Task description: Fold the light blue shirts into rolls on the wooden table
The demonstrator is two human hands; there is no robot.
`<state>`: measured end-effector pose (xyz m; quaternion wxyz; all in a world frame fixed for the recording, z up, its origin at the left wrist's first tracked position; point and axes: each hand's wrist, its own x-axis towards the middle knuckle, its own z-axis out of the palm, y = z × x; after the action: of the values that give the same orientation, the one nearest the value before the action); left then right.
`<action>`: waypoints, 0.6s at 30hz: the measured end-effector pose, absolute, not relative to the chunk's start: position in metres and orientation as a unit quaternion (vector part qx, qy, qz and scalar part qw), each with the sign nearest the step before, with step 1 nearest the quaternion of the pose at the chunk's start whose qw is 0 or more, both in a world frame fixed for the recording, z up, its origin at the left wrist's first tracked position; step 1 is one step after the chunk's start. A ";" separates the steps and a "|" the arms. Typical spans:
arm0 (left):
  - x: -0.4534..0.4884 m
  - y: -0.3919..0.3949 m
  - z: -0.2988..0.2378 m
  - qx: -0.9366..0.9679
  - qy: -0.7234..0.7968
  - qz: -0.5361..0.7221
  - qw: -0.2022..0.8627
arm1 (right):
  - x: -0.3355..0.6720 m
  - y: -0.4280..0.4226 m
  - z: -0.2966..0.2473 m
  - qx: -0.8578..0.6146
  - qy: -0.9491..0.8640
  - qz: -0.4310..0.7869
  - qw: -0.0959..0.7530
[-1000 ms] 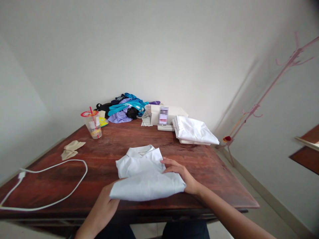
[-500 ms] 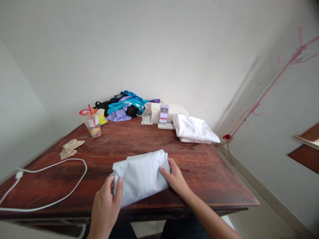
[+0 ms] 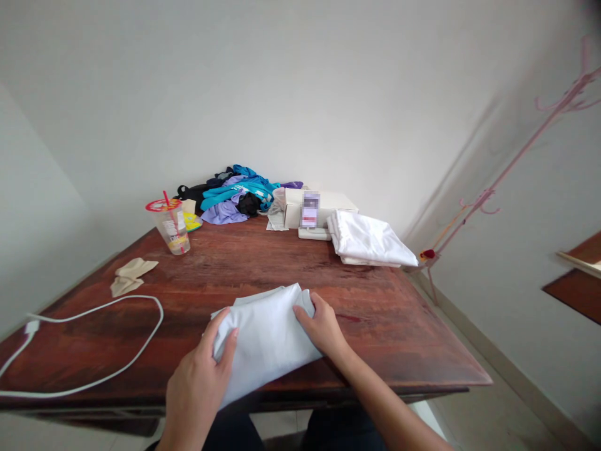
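A folded white cloth lies tilted at the front edge of the table, its near corner hanging over the edge. My left hand grips its left side, thumb on top and fingers over the upper left corner. At the right end, my right hand pinches the cloth with the thumb on the front layer and fingers behind. Several layers show along its upper edge. Farther back on the right sits a stack of folded white fabric, apart from both hands.
On the dark wooden table stand a plastic cup with a red straw and a white box. A heap of clothes lies by the wall. A beige cloth scrap and a white cable are at left. A pink coat rack leans into view.
My left hand has shifted up the cloth's left side, its fingers now over the upper corner. The cloth's lower left corner has dropped nearer to me. My right hand keeps its hold.
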<state>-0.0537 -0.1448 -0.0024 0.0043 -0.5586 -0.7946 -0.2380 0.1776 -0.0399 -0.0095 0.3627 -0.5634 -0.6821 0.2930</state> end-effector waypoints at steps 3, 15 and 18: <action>-0.058 -0.150 -0.004 -0.587 -0.787 -0.180 0.059 | 0.174 -0.046 -0.005 -0.577 -0.693 0.264 0.342; -0.020 -0.112 0.011 -0.752 -0.607 -0.226 0.123 | 0.167 -0.027 0.009 -0.526 -0.731 0.272 0.340; -0.017 -0.109 -0.009 -0.718 -0.654 -0.208 0.118 | 0.165 -0.023 0.003 -0.540 -0.747 0.234 0.308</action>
<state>-0.0171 -0.1086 -0.0093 0.1179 -0.7177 -0.6541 -0.2079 0.1653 -0.0228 0.0031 0.3084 -0.5398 -0.7474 0.2344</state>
